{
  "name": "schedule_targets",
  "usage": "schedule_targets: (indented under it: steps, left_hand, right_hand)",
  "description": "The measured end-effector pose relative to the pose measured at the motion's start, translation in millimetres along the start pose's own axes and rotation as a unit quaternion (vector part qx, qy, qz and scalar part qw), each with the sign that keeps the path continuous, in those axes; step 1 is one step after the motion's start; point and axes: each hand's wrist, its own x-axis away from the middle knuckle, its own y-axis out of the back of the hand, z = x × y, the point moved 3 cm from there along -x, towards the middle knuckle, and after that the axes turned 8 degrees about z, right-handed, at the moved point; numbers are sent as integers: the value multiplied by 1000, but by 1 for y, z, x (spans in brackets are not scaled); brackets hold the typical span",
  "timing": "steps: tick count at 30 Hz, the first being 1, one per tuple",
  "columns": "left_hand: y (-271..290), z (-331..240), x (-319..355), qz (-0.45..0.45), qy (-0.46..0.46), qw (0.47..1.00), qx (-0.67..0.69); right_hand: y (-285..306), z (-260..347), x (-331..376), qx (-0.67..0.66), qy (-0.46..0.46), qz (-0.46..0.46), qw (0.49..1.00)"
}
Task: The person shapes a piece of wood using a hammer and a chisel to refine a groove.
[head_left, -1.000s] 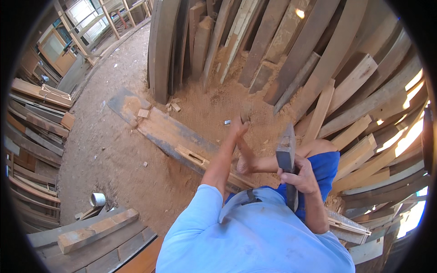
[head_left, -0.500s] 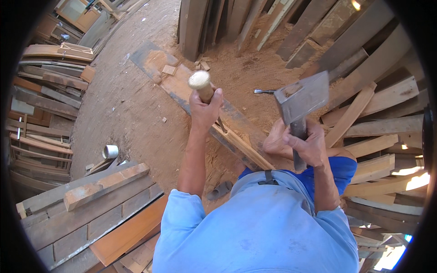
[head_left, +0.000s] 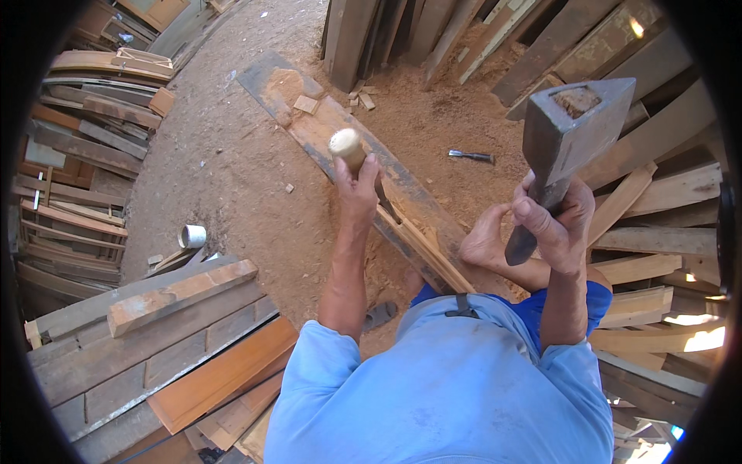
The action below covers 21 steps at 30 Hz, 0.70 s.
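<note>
My left hand (head_left: 357,199) is closed around the handle of a chisel (head_left: 345,145), its pale butt pointing up toward me. The blade runs down onto a narrow strip of wood (head_left: 423,246), which lies along a long plank (head_left: 402,184). On the right, my right hand (head_left: 558,232) grips a hammer (head_left: 568,135) by its dark handle, just below the head. The head is heavy, grey and wedge-shaped, with wood showing in its eye. It is held up, apart from the chisel.
Another chisel (head_left: 471,156) lies in the sawdust right of the plank. Wood offcuts (head_left: 306,104) rest at the plank's far end. My bare foot (head_left: 487,236) is beside the strip. Stacked boards (head_left: 154,352) stand at the lower left, with a white cup (head_left: 193,236) near them. Timber (head_left: 657,251) lines the right.
The hammer has risen, and its head now appears larger and further right. My left hand still holds the chisel against the strip. The whole view has shifted slightly.
</note>
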Motion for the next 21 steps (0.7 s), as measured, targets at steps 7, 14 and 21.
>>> schedule_targets:
  steps: [7, 14, 21]
  left_hand:
    - [-5, -3, -3, 50, 1, 996, -74]
    - [1, 6, -24, 94, 84, 992, -24]
    - [2, 25, -20, 159, 131, 979, 8]
  right_hand:
    - [1, 18, -24, 25, 41, -15, 999]
    - [-24, 55, -84, 142, 121, -67, 980]
    - [-62, -10, -133, 571, -47, 253, 780]
